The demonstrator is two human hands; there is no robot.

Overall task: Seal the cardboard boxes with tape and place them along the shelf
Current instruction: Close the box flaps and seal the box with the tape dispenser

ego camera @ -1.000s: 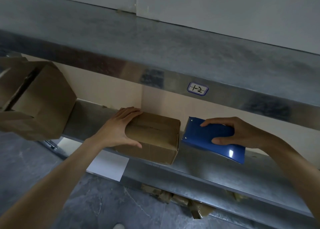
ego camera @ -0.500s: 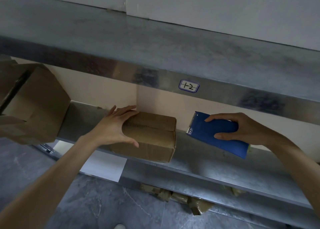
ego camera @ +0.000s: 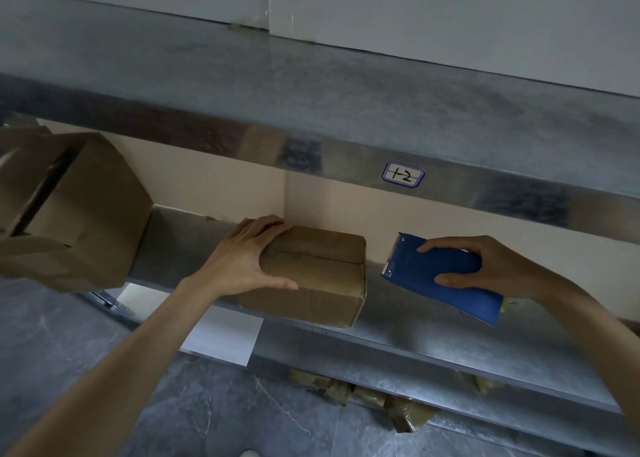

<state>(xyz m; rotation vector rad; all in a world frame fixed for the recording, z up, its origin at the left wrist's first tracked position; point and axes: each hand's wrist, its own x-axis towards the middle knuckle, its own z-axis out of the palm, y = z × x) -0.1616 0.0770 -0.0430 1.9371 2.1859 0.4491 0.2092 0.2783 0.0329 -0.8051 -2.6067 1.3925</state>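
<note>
Rightward, tape dispenser [ego camera: 446,262] apart, box [ego camera: 322,266] at shelf [ego camera: 433,339] edge

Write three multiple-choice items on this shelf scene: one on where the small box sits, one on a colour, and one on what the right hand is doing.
1. Where is the small cardboard box?
A. On the floor.
B. On the metal shelf, left of the tape dispenser.
C. Inside a bin.

2. What colour is the tape dispenser?
A. Red.
B. Green.
C. Blue.

3. What is the right hand doing?
A. Gripping the tape dispenser.
B. Resting flat on the shelf.
C. Hanging empty.

Answers:
1 B: the box stands on the shelf, with a gap between it and the dispenser on its right.
2 C: the dispenser's body is plainly blue.
3 A: the fingers lie over the dispenser's top and the thumb is on its near side.
</note>
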